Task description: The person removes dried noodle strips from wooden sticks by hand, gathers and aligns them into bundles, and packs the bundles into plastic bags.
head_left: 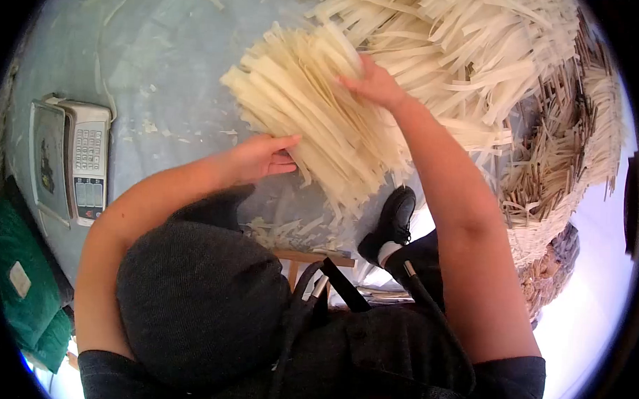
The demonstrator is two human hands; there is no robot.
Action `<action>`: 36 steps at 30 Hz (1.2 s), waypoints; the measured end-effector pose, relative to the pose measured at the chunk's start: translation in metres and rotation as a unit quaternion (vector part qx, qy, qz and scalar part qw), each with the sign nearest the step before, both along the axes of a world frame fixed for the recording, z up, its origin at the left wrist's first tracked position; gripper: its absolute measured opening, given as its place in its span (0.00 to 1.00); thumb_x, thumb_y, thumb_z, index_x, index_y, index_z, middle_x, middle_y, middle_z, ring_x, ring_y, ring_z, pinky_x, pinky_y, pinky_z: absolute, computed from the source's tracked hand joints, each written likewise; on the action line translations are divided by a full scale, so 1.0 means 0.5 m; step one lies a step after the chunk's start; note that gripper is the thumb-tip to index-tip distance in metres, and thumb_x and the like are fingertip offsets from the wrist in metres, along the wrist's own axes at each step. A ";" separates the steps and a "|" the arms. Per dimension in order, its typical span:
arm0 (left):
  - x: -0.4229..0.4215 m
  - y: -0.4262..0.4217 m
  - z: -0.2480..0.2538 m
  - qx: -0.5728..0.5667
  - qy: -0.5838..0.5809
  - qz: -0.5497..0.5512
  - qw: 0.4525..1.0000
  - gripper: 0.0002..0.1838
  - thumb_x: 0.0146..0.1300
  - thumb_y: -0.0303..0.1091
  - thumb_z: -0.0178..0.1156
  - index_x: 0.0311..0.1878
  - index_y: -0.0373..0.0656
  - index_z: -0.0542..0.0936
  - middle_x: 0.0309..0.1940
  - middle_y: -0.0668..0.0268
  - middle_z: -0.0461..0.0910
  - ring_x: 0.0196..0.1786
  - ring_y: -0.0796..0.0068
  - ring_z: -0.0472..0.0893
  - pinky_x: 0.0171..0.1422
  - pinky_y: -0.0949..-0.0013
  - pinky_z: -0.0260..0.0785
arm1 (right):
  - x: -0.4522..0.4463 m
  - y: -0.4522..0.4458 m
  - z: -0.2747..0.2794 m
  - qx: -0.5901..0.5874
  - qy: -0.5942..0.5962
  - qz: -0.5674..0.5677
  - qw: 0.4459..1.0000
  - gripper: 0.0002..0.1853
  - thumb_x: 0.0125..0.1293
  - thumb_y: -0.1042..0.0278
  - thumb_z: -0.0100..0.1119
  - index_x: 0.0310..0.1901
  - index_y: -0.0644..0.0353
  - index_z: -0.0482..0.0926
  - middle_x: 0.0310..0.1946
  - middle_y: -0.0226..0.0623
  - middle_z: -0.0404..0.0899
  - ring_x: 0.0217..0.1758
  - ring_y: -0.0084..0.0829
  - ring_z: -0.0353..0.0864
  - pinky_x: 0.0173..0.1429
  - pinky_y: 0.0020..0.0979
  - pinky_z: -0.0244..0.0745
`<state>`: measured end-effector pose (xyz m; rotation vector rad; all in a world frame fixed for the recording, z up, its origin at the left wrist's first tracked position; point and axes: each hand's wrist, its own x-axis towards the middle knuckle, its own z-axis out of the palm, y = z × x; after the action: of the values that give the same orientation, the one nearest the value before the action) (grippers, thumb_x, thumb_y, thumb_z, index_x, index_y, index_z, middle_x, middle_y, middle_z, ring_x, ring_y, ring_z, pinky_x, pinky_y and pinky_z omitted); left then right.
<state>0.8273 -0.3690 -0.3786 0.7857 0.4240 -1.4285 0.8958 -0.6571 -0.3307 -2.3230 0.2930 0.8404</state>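
Note:
A thick bundle of pale yellow, flat, noodle-like strips point(322, 115) lies slantwise between my two hands, its ends fanned out. My left hand point(261, 157) is at the bundle's lower left edge, thumb over the strips and fingers a little apart below it. On the opposite edge, my right hand point(373, 83) grips the strips, with its thumb on top and the other fingers mostly hidden. Behind the right hand rises a large heap of similar strips point(472, 57). I cannot tell how much of the bundle rests on the grey surface point(176, 68).
A scale with a keypad point(90, 149) stands at the left. Dark green bags point(21, 287) lie at lower left. Stacked strips with brown edges point(553, 151) fill the right side. Scraps point(290, 230) lie near a wooden stool edge point(314, 257) and my black shoe point(396, 216).

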 end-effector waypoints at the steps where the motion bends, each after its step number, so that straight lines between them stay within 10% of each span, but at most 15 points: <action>1: 0.010 -0.010 -0.001 0.039 -0.005 -0.067 0.997 0.36 0.62 0.51 0.64 0.65 0.37 0.66 0.56 0.57 0.75 0.53 0.64 0.79 0.60 0.61 0.75 | 0.014 -0.008 0.010 -0.003 0.011 -0.008 1.000 0.50 0.51 0.39 0.68 0.69 0.61 0.60 0.59 0.52 0.74 0.63 0.44 0.74 0.65 0.40 0.67; 9: -0.006 0.075 0.102 0.084 -0.030 -0.314 0.945 0.34 0.66 0.54 0.60 0.64 0.35 0.68 0.57 0.51 0.74 0.57 0.62 0.76 0.59 0.60 0.75 | -0.021 -0.022 0.121 -0.074 -0.138 0.152 0.976 0.41 0.57 0.48 0.66 0.69 0.55 0.61 0.62 0.54 0.70 0.65 0.47 0.70 0.66 0.40 0.67; 13: -0.002 0.109 0.203 0.201 -0.245 -0.208 0.925 0.25 0.68 0.48 0.57 0.63 0.46 0.73 0.58 0.66 0.76 0.57 0.70 0.76 0.60 0.67 0.70 | -0.115 -0.151 0.305 -0.111 -0.202 0.254 0.939 0.32 0.59 0.56 0.61 0.66 0.51 0.66 0.59 0.49 0.74 0.58 0.49 0.75 0.63 0.40 0.70; 18: 0.008 0.156 0.421 0.250 -0.359 -0.105 0.893 0.24 0.68 0.46 0.56 0.65 0.50 0.73 0.57 0.68 0.76 0.57 0.74 0.75 0.61 0.69 0.67 | -0.391 -0.345 0.500 -0.194 -0.136 0.082 0.968 0.19 0.66 0.59 0.58 0.56 0.56 0.77 0.44 0.42 0.83 0.43 0.35 0.84 0.46 0.33 0.79; 25: -0.023 0.089 0.726 0.298 -0.510 -0.155 0.792 0.24 0.70 0.47 0.55 0.67 0.51 0.71 0.59 0.67 0.75 0.56 0.77 0.75 0.58 0.73 0.67 | -0.996 -0.398 0.238 -0.217 -0.166 -0.299 0.914 0.16 0.63 0.53 0.53 0.42 0.54 0.83 0.35 0.50 0.84 0.41 0.51 0.83 0.49 0.45 0.77; 27: -0.048 0.058 0.767 0.272 -0.521 -0.148 0.795 0.24 0.70 0.46 0.54 0.67 0.50 0.70 0.60 0.66 0.75 0.57 0.77 0.75 0.59 0.73 0.67 | -1.105 -0.329 0.084 -0.173 -0.013 -0.356 0.918 0.20 0.63 0.51 0.55 0.46 0.60 0.81 0.37 0.54 0.83 0.43 0.52 0.82 0.53 0.45 0.76; 30: -0.108 0.011 0.774 0.231 -0.497 -0.097 0.830 0.25 0.71 0.45 0.54 0.67 0.46 0.69 0.61 0.64 0.74 0.58 0.74 0.75 0.61 0.71 0.68 | -1.172 -0.181 0.013 -0.138 0.109 -0.389 0.904 0.35 0.61 0.45 0.61 0.64 0.58 0.66 0.57 0.52 0.70 0.60 0.50 0.74 0.60 0.45 0.73; 36: -0.229 -0.016 0.689 0.239 -0.419 -0.078 0.872 0.26 0.70 0.46 0.55 0.68 0.46 0.68 0.61 0.63 0.74 0.59 0.71 0.75 0.60 0.69 0.69 | -1.171 -0.106 -0.049 -0.188 0.059 -0.377 0.905 0.23 0.61 0.52 0.60 0.51 0.60 0.72 0.50 0.50 0.75 0.50 0.48 0.80 0.52 0.46 0.76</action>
<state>0.7127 -0.3768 -0.0342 1.7753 0.0211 -0.9865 0.3103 -0.7100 -0.3554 -2.1910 1.4060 0.5481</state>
